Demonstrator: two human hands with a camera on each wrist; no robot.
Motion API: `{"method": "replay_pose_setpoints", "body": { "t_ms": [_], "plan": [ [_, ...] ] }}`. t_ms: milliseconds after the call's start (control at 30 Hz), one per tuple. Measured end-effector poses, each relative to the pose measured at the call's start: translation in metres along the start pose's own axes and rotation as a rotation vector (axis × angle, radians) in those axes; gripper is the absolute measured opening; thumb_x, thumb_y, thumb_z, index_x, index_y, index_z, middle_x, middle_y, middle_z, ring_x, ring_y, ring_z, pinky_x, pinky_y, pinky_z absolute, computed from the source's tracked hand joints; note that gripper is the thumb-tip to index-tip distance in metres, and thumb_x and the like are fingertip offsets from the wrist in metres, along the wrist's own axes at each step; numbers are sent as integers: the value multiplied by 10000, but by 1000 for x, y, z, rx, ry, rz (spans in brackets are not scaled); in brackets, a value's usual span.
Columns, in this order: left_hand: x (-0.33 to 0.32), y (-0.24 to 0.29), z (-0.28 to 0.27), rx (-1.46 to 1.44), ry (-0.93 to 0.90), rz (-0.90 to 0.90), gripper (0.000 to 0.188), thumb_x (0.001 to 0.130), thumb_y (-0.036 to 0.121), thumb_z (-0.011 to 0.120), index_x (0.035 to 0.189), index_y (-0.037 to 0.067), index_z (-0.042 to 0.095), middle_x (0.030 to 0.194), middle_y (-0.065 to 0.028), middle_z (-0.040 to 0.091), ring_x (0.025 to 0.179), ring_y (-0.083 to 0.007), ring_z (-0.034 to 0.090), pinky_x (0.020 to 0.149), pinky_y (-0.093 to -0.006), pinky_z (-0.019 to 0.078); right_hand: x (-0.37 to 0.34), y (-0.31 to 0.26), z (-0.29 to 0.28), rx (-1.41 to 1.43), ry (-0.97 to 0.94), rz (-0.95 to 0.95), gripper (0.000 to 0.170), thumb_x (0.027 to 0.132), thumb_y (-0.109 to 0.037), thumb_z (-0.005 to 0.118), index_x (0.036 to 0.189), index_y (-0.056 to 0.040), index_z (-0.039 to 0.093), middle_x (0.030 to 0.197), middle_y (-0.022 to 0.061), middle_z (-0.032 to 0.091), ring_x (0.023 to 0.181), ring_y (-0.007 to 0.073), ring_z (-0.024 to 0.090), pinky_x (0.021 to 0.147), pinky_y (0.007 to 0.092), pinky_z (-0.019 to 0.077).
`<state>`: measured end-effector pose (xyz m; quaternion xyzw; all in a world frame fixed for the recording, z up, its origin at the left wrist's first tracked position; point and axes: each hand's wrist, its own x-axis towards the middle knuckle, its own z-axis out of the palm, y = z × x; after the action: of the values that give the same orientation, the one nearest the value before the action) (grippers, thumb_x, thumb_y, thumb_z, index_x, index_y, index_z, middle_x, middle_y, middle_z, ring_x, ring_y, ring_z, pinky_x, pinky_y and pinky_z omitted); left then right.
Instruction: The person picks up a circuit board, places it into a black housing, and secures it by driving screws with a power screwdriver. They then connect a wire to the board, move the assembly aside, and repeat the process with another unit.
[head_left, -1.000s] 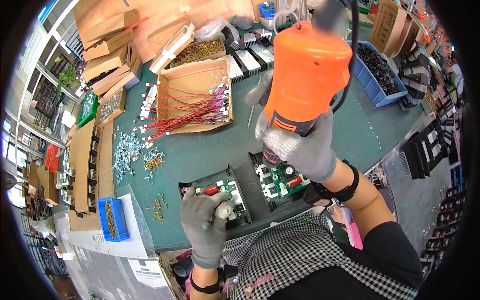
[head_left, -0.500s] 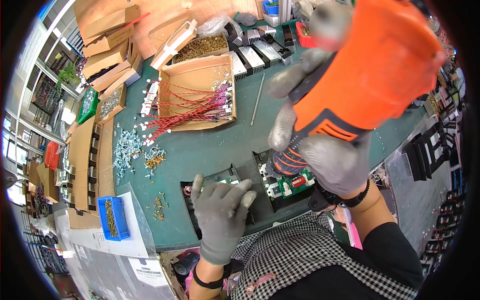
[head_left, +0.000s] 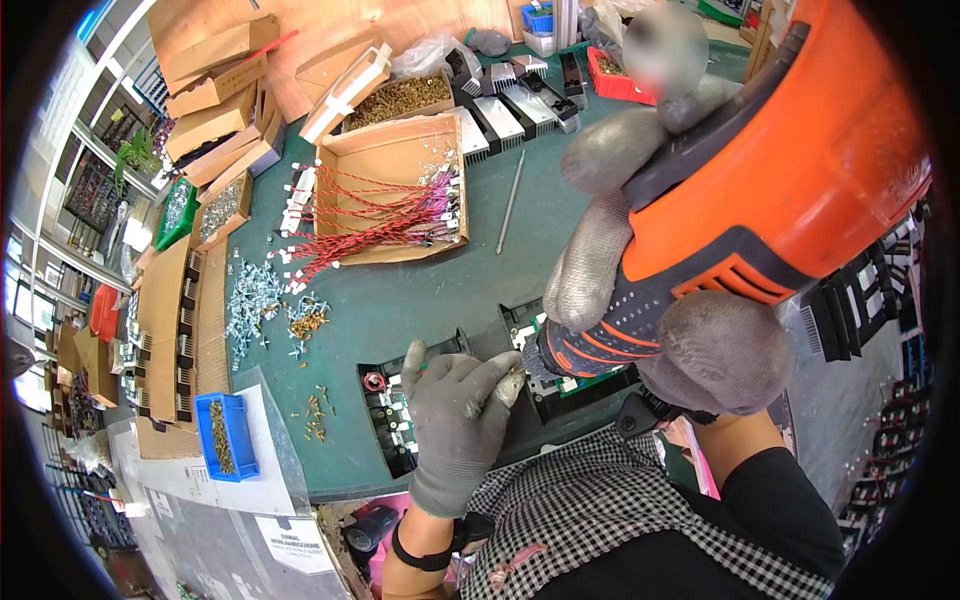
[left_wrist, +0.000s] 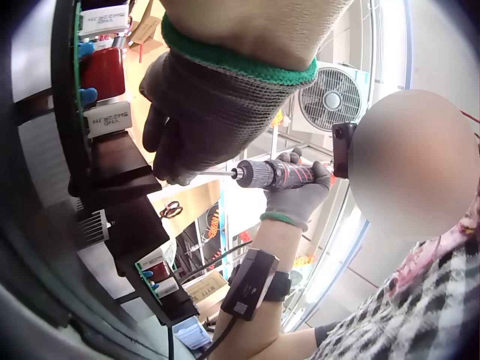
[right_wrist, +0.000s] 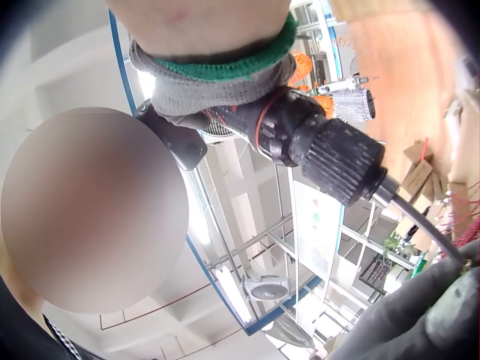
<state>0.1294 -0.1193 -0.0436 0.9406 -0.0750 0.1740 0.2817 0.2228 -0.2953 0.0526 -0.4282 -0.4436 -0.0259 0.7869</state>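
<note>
My gloved right hand (head_left: pixel 725 350) grips an orange and black cordless drill (head_left: pixel 780 200), tilted with its chuck low toward the left. The long driver bit (right_wrist: pixel 427 229) reaches the fingertips of my gloved left hand (head_left: pixel 455 420). At the bit's end, the left thumb and forefinger pinch a small brass-coloured screw (right_wrist: pixel 468 264), mostly hidden by the glove. Below the left hand lies a black housing (head_left: pixel 378 440) with a circuit board (head_left: pixel 400 420) in it. A second black housing (head_left: pixel 545 410) with a green board sits under the drill's chuck, partly covered.
Red wire leads fill a cardboard tray (head_left: pixel 400 258). Loose blue-grey fasteners (head_left: pixel 255 300) and brass screws (head_left: pixel 317 415) lie left on the green table. A blue bin (head_left: pixel 228 440) holds more screws. Behind are a metal rod (head_left: pixel 511 200), finned heat sinks (head_left: pixel 497 120) and a red bin (head_left: pixel 610 80).
The left hand has lifted off the left board and moved right to the bit. The drill has swung from upright over the right housing to a tilt, its body going right.
</note>
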Motion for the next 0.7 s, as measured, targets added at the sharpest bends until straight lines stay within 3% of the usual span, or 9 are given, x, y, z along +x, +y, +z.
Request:
{"method": "replay_pose_setpoints", "body": {
  "t_ms": [233,333,433,533,700],
  "plan": [
    [-5,-7,3,-250,-51,-79,193,773,196,738,965,176,745,765,2,626,821,-193,598,1060,-478,298,0,3,-2,32,-19,-27,659,699,158,598,1307,9,391,1109,198,612,762,180,662,664,323,561],
    [-5,-7,5,-225,13,-62,196,769,213,742,963,188,747,745,8,626,809,-188,598,1052,-466,300,0,5,0,23,-17,-17,662,698,159,600,1308,11,390,1109,199,612,762,181,663,664,324,562],
    [-5,-4,10,-17,158,-39,191,778,247,742,957,181,747,717,15,624,786,-185,596,1065,-455,297,-2,6,-3,-26,2,8,665,696,160,601,1308,13,389,1108,201,611,762,182,664,663,325,564],
    [-3,6,6,135,122,-5,188,782,273,741,940,171,745,700,20,627,772,-184,595,1074,-448,305,-2,11,-5,-146,34,57,667,694,161,603,1309,15,388,1108,202,611,762,183,665,663,326,565],
    [-8,-7,-3,63,148,-74,177,758,241,746,899,133,745,708,-16,627,755,-207,602,1071,-443,333,-7,32,-1,-420,147,106,649,697,148,600,1298,10,401,1085,192,626,765,173,664,661,315,562]
  ]
}}
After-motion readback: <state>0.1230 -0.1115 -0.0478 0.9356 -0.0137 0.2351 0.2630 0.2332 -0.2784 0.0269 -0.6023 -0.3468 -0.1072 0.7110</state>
